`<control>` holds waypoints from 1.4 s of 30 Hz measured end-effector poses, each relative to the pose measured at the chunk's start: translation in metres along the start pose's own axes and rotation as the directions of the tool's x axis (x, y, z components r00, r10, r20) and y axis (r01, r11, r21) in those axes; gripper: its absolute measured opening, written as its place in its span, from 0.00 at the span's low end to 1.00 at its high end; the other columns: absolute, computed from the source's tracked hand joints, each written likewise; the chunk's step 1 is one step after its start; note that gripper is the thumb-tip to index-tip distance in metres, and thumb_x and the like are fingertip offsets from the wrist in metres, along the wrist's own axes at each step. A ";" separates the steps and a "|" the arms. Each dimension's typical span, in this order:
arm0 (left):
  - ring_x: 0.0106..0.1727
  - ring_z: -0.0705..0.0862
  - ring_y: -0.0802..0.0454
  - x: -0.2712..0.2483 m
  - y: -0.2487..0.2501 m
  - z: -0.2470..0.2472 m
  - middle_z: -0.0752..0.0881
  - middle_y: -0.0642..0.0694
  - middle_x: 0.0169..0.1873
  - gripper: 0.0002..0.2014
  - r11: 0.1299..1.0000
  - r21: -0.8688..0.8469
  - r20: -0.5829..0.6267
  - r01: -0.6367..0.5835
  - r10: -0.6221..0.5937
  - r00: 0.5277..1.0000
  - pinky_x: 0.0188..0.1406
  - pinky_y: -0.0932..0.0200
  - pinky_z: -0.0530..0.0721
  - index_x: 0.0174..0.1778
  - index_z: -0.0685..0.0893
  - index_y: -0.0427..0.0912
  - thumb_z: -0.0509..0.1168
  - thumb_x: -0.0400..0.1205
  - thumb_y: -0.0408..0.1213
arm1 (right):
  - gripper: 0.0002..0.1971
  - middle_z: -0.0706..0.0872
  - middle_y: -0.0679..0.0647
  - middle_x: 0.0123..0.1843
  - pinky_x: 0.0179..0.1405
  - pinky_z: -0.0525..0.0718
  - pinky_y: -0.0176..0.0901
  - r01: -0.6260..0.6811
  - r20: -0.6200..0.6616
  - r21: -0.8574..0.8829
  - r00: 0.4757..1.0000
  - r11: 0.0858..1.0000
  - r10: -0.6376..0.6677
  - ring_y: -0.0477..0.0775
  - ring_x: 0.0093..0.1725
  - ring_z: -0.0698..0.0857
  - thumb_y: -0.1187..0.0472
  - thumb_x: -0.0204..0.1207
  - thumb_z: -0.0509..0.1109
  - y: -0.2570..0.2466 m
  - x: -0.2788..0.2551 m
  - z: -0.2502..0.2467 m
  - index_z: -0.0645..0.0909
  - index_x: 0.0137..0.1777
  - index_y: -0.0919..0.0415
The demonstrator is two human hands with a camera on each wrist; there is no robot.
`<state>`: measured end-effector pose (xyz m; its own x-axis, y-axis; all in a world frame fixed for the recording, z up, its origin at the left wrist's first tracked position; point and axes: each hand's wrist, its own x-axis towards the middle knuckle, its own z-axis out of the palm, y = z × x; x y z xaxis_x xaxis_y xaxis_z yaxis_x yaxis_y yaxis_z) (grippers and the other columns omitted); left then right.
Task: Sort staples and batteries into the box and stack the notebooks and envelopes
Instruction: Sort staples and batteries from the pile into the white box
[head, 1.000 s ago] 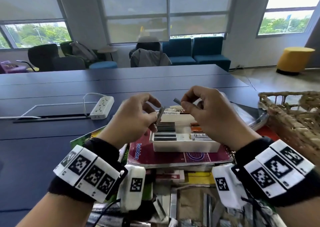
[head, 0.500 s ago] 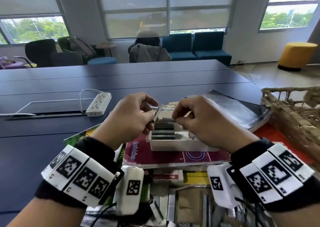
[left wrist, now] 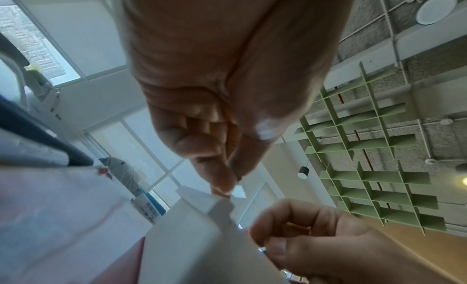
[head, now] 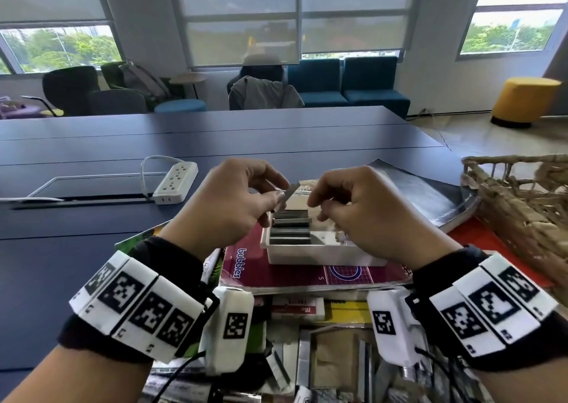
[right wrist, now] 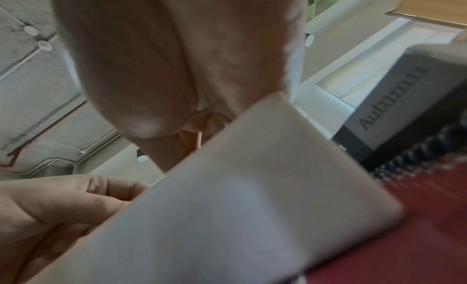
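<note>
While the left hand (head: 236, 199) pinches a staple strip (head: 288, 194) above the box (head: 319, 252), the right hand's (head: 365, 209) curled fingers hide any hold.

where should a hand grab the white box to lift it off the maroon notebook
Take the white box by its two short end walls, coming down from above, probably with both hands. It sits flat on the maroon notebook with its top open, staple strips in its left part and a battery in the right, so keeping it level looks safest.
</note>
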<state>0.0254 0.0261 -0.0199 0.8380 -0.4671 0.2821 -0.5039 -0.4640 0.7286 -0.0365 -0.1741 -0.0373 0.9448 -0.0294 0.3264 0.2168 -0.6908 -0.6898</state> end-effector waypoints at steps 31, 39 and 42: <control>0.41 0.87 0.60 -0.009 0.020 -0.003 0.89 0.59 0.31 0.10 0.906 0.319 0.387 -0.277 0.142 0.911 0.40 0.71 0.78 0.40 0.95 0.55 0.75 0.77 0.32 | 0.16 0.90 0.50 0.35 0.36 0.85 0.51 -0.014 -0.155 -0.002 0.988 1.000 0.013 0.58 0.34 0.88 0.72 0.77 0.71 -0.008 -0.013 -0.011 0.89 0.38 0.48; 0.41 0.86 0.65 -0.013 0.028 -0.005 0.90 0.62 0.33 0.06 0.915 0.266 0.353 -0.305 0.202 0.914 0.41 0.76 0.75 0.42 0.94 0.53 0.76 0.79 0.35 | 0.10 0.89 0.43 0.35 0.31 0.79 0.35 0.038 0.035 -0.054 0.999 0.998 -0.036 0.43 0.30 0.83 0.65 0.79 0.75 -0.018 -0.019 -0.023 0.89 0.42 0.48; 0.36 0.85 0.60 -0.017 0.037 -0.005 0.89 0.57 0.32 0.03 0.918 0.243 0.405 -0.312 0.197 0.893 0.36 0.71 0.77 0.41 0.93 0.53 0.77 0.79 0.40 | 0.05 0.89 0.46 0.36 0.33 0.79 0.38 0.054 0.309 -0.054 0.951 0.997 -0.035 0.43 0.32 0.83 0.60 0.81 0.75 -0.022 -0.028 -0.034 0.89 0.44 0.49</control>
<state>-0.0059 0.0208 0.0053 0.5644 -0.8131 0.1426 -0.7753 -0.4629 0.4297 -0.0761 -0.1825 -0.0089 0.9664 0.2189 0.1347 0.2538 -0.7292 -0.6355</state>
